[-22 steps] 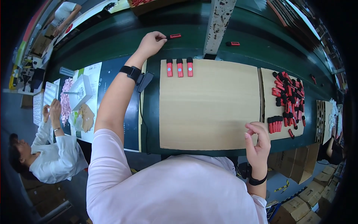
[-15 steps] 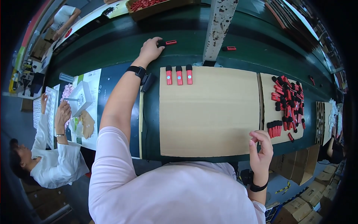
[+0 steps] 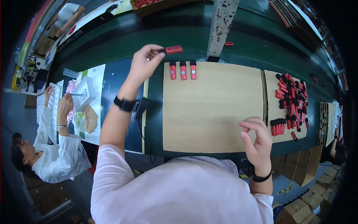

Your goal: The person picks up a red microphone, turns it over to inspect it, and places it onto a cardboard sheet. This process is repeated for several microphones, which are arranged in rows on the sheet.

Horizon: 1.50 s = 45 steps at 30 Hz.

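My left hand pinches a small red microphone by its black foam head, over the far side of the bench. Its red body points right, above the cardboard sheet. Three like microphones lie side by side along the sheet's far left edge, black heads away from me. My right hand hovers at the sheet's near right corner, thumb and fingers apart, with nothing seen in it. On a second cardboard piece to the right lies a loose pile of microphones, and nearer me a neat row of several.
A speckled metal post rises beyond the sheet, with a red piece beside it on the green surface. Another person works at the left with a white tray. Cardboard boxes stand at the lower right.
My left hand has lifted the microphone off the green surface and drawn it back toward me. My right hand has shifted a little left, its thumb and fingers now wider apart.
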### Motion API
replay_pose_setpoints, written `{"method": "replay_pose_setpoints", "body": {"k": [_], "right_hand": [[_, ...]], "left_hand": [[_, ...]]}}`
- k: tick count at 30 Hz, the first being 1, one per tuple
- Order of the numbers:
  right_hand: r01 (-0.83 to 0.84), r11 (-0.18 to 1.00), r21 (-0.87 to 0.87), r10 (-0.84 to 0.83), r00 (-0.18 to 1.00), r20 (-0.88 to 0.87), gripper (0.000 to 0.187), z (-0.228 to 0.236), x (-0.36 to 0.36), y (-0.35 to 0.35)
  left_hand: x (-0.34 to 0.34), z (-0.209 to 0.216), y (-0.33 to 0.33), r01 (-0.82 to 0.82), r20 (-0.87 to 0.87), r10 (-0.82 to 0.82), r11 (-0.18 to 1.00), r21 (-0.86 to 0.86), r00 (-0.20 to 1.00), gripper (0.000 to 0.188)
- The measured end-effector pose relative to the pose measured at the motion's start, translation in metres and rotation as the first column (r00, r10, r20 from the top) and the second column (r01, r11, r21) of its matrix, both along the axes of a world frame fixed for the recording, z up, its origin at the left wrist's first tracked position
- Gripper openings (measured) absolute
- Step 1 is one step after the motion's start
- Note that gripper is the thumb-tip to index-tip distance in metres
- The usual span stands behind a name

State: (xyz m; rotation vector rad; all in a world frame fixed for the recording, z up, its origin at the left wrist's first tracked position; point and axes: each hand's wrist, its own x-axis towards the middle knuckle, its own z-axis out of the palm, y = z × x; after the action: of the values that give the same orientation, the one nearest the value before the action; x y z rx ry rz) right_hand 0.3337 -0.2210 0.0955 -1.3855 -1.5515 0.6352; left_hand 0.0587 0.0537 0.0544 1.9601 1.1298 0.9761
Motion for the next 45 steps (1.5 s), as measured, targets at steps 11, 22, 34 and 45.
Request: {"method": "replay_pose_setpoints", "body": {"k": [11, 22, 34, 45], "right_hand": [[-0.176, 0.976, 0.130, 0.188, 0.979, -0.083, 0.030, 0.018, -0.049, 0.035], [-0.195, 0.962, 0.189, 0.214, 0.973, -0.088, 0.029, 0.014, -0.054, 0.024], [-0.223, 0.975, -0.007, 0.211, 0.929, -0.304, 0.025, 0.013, -0.051, 0.020], [-0.129, 0.954, 0.271, 0.114, 0.991, 0.071, 0.027, 0.011, -0.051, 0.020]], "left_hand": [[0.009, 0.056, -0.162, 0.341, 0.170, -0.355, 0.934, 0.110, 0.919, 0.027], [0.019, 0.061, -0.167, 0.447, 0.128, -0.479, 0.869, 0.213, 0.869, 0.028], [0.023, 0.060, -0.168, 0.474, 0.097, -0.527, 0.819, 0.324, 0.844, 0.030], [0.016, 0.056, -0.167, 0.502, 0.296, -0.443, 0.849, -0.164, 0.846, 0.025]]}}
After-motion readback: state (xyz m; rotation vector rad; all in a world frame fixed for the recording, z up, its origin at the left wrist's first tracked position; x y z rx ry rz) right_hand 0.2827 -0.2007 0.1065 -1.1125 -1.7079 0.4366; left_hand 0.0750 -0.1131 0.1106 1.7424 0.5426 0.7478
